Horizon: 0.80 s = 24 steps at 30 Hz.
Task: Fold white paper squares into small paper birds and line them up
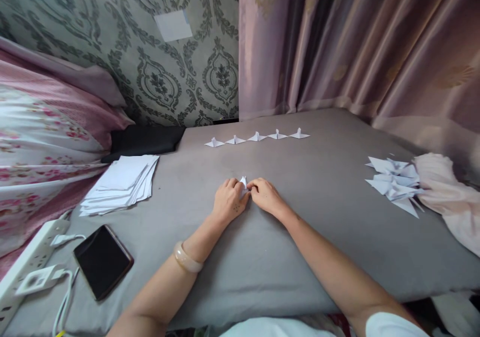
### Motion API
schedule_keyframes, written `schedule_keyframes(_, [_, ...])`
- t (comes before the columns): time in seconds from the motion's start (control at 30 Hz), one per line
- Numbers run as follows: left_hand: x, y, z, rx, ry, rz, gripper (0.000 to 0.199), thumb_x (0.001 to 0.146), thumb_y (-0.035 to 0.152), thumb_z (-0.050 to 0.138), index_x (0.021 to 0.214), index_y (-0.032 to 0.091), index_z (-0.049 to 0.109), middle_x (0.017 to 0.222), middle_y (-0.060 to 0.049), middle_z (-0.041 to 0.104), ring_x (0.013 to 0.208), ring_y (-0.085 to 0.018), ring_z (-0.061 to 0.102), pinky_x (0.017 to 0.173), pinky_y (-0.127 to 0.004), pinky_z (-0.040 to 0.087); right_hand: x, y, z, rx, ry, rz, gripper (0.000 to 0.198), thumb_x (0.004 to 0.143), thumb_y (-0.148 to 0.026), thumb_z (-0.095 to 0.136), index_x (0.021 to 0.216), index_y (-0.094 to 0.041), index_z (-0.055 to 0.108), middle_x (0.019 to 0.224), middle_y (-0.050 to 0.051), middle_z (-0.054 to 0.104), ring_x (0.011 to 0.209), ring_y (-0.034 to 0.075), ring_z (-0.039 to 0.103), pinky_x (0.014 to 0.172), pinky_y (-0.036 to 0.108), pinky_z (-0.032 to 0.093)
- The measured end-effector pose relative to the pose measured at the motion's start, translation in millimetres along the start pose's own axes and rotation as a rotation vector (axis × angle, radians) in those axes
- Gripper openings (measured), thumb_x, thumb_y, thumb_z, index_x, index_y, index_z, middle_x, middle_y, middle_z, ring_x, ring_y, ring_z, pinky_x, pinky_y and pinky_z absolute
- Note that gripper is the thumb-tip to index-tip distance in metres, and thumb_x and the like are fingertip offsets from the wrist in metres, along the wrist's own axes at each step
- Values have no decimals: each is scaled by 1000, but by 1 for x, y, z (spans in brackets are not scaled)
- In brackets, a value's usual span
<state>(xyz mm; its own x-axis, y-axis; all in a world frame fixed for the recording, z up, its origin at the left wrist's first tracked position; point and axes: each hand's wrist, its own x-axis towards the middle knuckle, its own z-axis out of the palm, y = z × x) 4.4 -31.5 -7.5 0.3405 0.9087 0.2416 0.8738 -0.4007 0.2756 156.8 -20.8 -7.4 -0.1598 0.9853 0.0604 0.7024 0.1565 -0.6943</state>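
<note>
A small folded white paper (pixel 243 183) lies on the grey cloth, mostly covered by my fingers, with its pointed tip showing between them. My left hand (pixel 229 198) is closed on its left side, thumb and fingers pressing it. From the right, my right hand (pixel 265 194) pinches its edge between thumb and forefinger. Beyond my hands, several folded paper cranes (pixel 257 137) stand in a row with wings spread. More folded white paper pieces (pixel 395 179) are heaped at the right.
A stack of white paper sheets (pixel 120 183) lies at the left, before a black folded item (pixel 146 141). Nearer are a dark phone (pixel 103 262) and a white power strip (pixel 32 257) with cables. Pale cloth (pixel 450 192) lies right; a curtain (pixel 318 47) hangs behind.
</note>
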Motion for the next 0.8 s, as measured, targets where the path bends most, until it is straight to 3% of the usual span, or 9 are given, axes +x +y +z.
schedule_keyframes(0.13, [2, 3, -1, -382, 55, -183, 11, 84, 25, 59, 81, 19, 66, 94, -10, 64, 97, -25, 54, 92, -39, 39, -4, -3, 2, 93, 23, -44, 30, 81, -8, 47, 91, -21, 72, 99, 7, 72, 95, 19, 65, 90, 31, 45])
schedule_keyframes(0.23, [5, 2, -2, -552, 111, -261, 11, 82, 23, 60, 75, 18, 67, 87, -9, 65, 94, -24, 56, 93, -38, 38, -3, -6, 1, 186, 96, -31, 27, 79, -9, 49, 92, -22, 70, 97, 6, 72, 92, 19, 64, 89, 32, 45])
schedule_keyframes(0.4, [12, -5, -4, -968, 176, -428, 35, 83, 48, 59, 91, 16, 71, 82, -6, 68, 74, -17, 59, 70, -29, 45, 6, -9, -6, 413, 247, 96, 26, 82, -27, 52, 104, -16, 64, 104, 10, 70, 91, 19, 65, 86, 33, 49])
schedule_keyframes(0.53, [14, -7, -3, -1311, 144, -526, 48, 71, 57, 70, 93, 14, 70, 82, -6, 68, 66, -12, 59, 62, -24, 46, 7, -14, -9, 606, 157, 140, 40, 80, -49, 57, 101, -16, 65, 96, 9, 72, 86, 18, 67, 74, 30, 51])
schedule_keyframes(0.67, [13, -1, -4, -1515, 91, -575, 45, 62, 49, 81, 86, 13, 69, 79, -5, 67, 66, -10, 60, 64, -23, 48, 4, -17, -8, 838, 74, 192, 36, 69, -46, 70, 89, -16, 66, 87, 6, 72, 80, 16, 65, 76, 29, 49])
schedule_keyframes(0.8, [12, 3, -10, -1603, 32, -582, 45, 68, 55, 76, 79, 12, 68, 75, -6, 67, 68, -12, 61, 62, -23, 48, 3, -15, -10, 866, 55, 217, 32, 66, -44, 72, 82, -17, 66, 79, 4, 70, 75, 15, 63, 72, 28, 47])
